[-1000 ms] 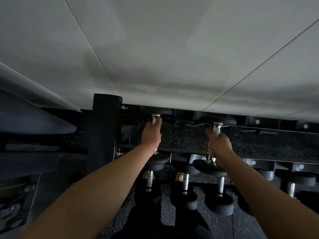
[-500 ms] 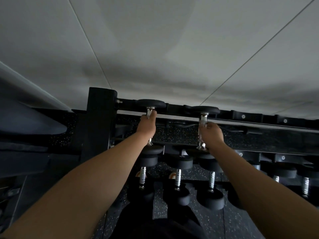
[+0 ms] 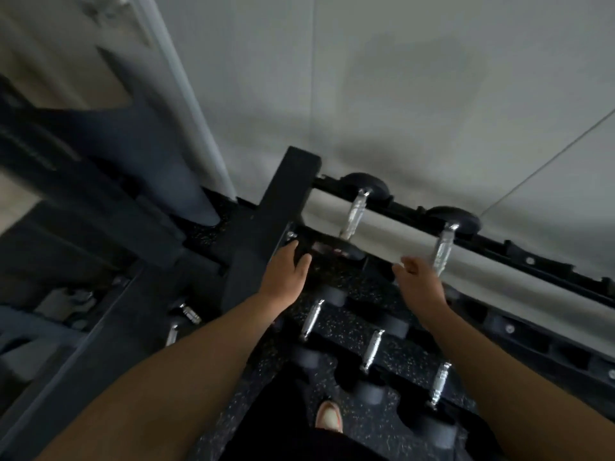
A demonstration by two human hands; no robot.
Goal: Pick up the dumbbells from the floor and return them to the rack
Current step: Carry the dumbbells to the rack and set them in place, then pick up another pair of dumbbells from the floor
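Two black dumbbells with chrome handles lie across the top tier of the black rack (image 3: 519, 242): the left dumbbell (image 3: 355, 212) and the right dumbbell (image 3: 444, 242). My left hand (image 3: 284, 272) hovers just below and left of the left one, fingers apart, holding nothing. My right hand (image 3: 419, 282) is just left of the right dumbbell's handle, fingers loose and apart, off the handle. Several more dumbbells (image 3: 372, 349) rest on the lower tier beneath my arms.
The rack's thick black upright post (image 3: 276, 221) stands just left of my left hand. A grey wall (image 3: 399, 94) is behind the rack. Speckled black rubber floor (image 3: 382, 424) and my shoe (image 3: 329, 415) lie below. Dark gym equipment (image 3: 83, 227) fills the left side.
Both hands have let go of the two dumbbells, which now rest on the top tier. The hands have drawn back and opened. The view has swung left and tilted.
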